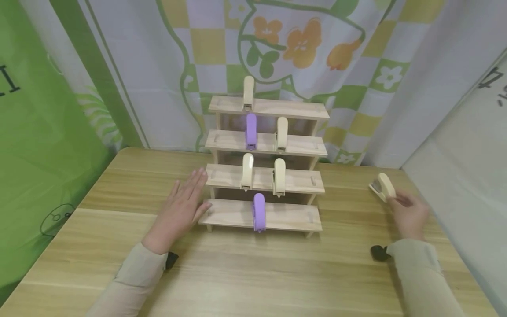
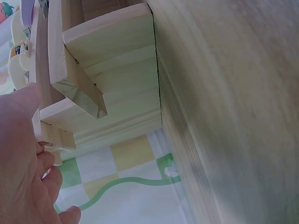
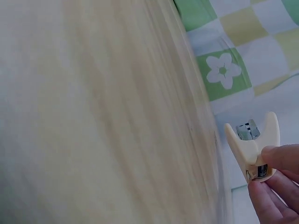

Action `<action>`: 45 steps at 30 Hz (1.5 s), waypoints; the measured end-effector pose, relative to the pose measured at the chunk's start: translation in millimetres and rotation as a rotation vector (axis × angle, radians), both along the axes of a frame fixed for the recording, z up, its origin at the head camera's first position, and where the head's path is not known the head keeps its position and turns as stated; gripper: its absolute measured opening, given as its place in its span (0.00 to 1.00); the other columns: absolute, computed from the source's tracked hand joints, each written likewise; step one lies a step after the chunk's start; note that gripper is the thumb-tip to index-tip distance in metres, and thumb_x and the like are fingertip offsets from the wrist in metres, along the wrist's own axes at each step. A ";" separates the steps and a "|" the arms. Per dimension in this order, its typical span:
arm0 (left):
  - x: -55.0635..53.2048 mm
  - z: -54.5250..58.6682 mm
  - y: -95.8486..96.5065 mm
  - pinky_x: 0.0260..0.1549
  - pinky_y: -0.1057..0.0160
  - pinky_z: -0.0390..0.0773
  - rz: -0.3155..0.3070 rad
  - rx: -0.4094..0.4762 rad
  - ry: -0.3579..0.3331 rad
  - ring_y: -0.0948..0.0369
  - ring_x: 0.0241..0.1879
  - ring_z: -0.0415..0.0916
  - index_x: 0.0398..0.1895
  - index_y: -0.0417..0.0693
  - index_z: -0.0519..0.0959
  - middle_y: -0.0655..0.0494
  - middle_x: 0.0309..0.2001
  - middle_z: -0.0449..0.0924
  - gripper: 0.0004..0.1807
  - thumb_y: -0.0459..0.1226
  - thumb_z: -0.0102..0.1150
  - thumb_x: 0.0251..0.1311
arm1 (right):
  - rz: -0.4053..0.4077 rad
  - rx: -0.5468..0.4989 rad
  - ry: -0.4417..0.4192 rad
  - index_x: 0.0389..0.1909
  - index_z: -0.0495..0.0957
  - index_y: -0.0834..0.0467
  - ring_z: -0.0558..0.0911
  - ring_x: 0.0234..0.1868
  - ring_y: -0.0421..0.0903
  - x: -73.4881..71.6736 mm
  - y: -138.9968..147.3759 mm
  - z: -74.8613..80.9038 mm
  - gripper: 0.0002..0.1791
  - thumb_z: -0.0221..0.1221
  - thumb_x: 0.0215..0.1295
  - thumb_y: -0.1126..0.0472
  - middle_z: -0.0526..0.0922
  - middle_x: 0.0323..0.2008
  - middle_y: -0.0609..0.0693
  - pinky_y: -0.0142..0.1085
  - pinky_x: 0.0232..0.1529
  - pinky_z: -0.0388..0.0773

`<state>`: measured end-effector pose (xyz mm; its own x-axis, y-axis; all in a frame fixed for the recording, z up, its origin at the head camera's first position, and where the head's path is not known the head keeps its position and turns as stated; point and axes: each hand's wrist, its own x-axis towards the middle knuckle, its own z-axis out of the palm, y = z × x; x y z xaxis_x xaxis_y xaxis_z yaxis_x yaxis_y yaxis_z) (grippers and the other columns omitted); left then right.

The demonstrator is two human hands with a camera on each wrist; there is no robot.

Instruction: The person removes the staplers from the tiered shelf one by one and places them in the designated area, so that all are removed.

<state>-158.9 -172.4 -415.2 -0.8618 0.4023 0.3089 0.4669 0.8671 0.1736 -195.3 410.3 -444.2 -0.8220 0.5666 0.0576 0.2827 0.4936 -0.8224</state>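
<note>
A cream stapler [image 1: 385, 186] is pinched by its rear end in my right hand [image 1: 409, 215], over the right part of the table. In the right wrist view, thumb and fingertips grip the stapler [image 3: 254, 147], whose two arms spread apart. My left hand [image 1: 180, 207], fingers extended, lies beside the left end of a wooden stepped rack [image 1: 295, 215]; whether it touches is hard to tell. On the rack stand a purple stapler [image 1: 259, 212] at the bottom, two cream staplers [image 1: 247, 171] above, a purple stapler [image 1: 251, 131] with a cream stapler [image 1: 281, 134], and one cream stapler [image 1: 248, 93] on top.
The rack stands on a wood-grain table [image 1: 253, 273] near its back edge. A patterned curtain [image 1: 206, 48] hangs behind, with a green sheet [image 1: 39, 132] on the left and a white one [image 1: 467, 145] on the right. Dark objects [image 1: 379, 253] sit at both wrists.
</note>
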 end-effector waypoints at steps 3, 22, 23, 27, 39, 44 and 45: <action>0.1 -0.6 -0.2 0.74 0.34 0.47 0.001 -0.001 0.009 0.46 0.79 0.43 0.82 0.42 0.43 0.45 0.82 0.41 0.43 0.50 0.49 0.76 | -0.010 -0.025 -0.007 0.64 0.76 0.63 0.75 0.32 0.20 -0.9 3.5 -1.8 0.25 0.65 0.69 0.60 0.86 0.48 0.40 0.15 0.39 0.74; -0.1 -1.5 0.0 0.74 0.34 0.48 0.006 0.004 0.000 0.48 0.80 0.42 0.82 0.43 0.41 0.46 0.82 0.40 0.43 0.51 0.48 0.76 | -0.003 -0.110 -0.035 0.63 0.76 0.64 0.76 0.28 0.22 1.0 8.4 0.2 0.25 0.64 0.67 0.63 0.76 0.27 0.22 0.16 0.32 0.77; -0.3 -1.9 -0.1 0.74 0.34 0.48 0.005 0.002 0.003 0.48 0.80 0.42 0.82 0.44 0.41 0.47 0.82 0.40 0.43 0.52 0.48 0.76 | -0.001 -0.115 -0.036 0.63 0.76 0.63 0.77 0.28 0.22 1.1 8.5 0.3 0.24 0.64 0.67 0.63 0.76 0.26 0.22 0.16 0.32 0.77; -0.6 -2.2 -0.2 0.74 0.34 0.49 0.003 -0.002 0.011 0.48 0.80 0.42 0.82 0.43 0.41 0.46 0.82 0.40 0.43 0.51 0.49 0.76 | 0.013 -0.112 -0.044 0.61 0.77 0.62 0.77 0.27 0.23 2.0 9.9 -0.5 0.22 0.64 0.66 0.64 0.75 0.24 0.21 0.17 0.31 0.78; 1.4 1.6 0.9 0.73 0.34 0.49 0.001 0.010 -0.003 0.47 0.80 0.43 0.82 0.42 0.42 0.45 0.82 0.41 0.43 0.50 0.50 0.76 | 0.070 -0.113 -0.038 0.62 0.74 0.70 0.77 0.26 0.21 3.5 10.9 -2.6 0.25 0.65 0.65 0.67 0.75 0.23 0.20 0.15 0.32 0.77; 1.6 1.7 1.0 0.73 0.34 0.49 -0.001 0.014 -0.002 0.47 0.80 0.43 0.82 0.42 0.42 0.45 0.82 0.41 0.43 0.50 0.50 0.76 | 0.076 -0.048 -0.104 0.66 0.71 0.67 0.76 0.30 0.23 1.4 13.3 -2.0 0.28 0.64 0.68 0.62 0.81 0.34 0.32 0.19 0.36 0.79; 1.8 1.9 1.0 0.74 0.34 0.49 0.000 0.015 -0.003 0.47 0.80 0.43 0.82 0.42 0.42 0.45 0.82 0.41 0.43 0.50 0.50 0.76 | 0.074 -0.027 -0.122 0.67 0.71 0.66 0.75 0.33 0.25 0.9 13.1 -1.0 0.29 0.63 0.68 0.61 0.83 0.39 0.39 0.21 0.39 0.80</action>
